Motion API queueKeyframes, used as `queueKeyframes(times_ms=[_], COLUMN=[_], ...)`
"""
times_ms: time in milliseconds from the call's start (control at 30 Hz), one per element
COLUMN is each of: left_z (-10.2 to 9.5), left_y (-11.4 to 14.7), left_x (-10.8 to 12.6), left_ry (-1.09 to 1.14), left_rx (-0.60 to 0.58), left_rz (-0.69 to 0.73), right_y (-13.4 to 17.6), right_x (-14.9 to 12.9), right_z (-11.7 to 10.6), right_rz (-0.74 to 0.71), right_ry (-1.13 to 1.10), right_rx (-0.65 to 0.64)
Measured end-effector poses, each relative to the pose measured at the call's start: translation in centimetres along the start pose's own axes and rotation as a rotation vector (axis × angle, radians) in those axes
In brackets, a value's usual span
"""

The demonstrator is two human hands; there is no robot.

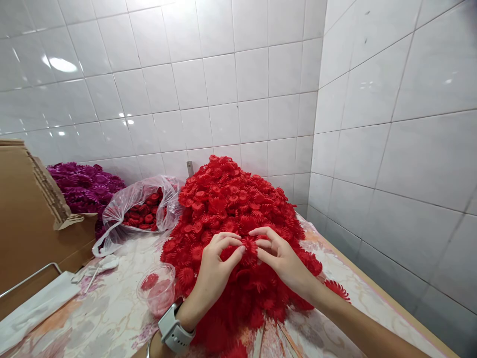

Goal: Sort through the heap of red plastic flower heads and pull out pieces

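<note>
Head view: one left hand (218,261), one right hand (285,258), one red flower (250,251) between.

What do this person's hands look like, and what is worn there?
The left hand and right hand are gloveless, with no sleeves showing. The left wrist has a pale grey watch and thin silvery bracelet; the right wears neither.

From here I see bright red flowers (231,199) on the table (112,315). Its white cloth (339,330) has pink and grey patterns. Purple flowers (87,185) sit near the back edge, by a brown box (33,214).
</note>
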State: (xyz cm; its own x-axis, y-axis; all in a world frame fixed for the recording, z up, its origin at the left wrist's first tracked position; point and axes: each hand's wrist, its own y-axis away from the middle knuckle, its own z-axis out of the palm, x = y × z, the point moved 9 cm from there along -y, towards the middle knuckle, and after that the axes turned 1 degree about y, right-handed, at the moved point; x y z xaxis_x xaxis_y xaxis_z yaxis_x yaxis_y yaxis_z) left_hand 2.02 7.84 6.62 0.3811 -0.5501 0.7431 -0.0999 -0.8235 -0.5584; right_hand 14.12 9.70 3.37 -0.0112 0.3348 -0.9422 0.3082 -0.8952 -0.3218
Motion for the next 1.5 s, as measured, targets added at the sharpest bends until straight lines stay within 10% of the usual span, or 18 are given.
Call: queueKeyframes(times_ms=[367,600,767,1100,1500], left_z=[0.8,-7.6,-7.1,-22.5,-21.9], left_y=[0.4,-0.7,-3.4,-4.7,-7.1], left_x=[0.5,3.8,-0.9,-8.1,-19.3], left_ry=[-0.070,-0.471,-0.674,-1.084,-1.062], left_rx=[-0.052,0.506,-0.151,-0.003,-0.090], left_rz=[0.017,0.179,-0.024,-0.334,-0.523], right_y=[0.4,0.1,0.0,0.5,-0.4], right_x=[-0.1,-0.9,-0.6,-0.6,1.4], right_z=[0.6,-1.5,-1.4,-1.3,-2.5], right_rz=[-0.022,-0.055,-0.055,-0.052,0.051], right_ry=[0.086,0.045,0.060,0.142,0.133], right_rx=[-0.026,0.117,0.100,0.092,0.181])
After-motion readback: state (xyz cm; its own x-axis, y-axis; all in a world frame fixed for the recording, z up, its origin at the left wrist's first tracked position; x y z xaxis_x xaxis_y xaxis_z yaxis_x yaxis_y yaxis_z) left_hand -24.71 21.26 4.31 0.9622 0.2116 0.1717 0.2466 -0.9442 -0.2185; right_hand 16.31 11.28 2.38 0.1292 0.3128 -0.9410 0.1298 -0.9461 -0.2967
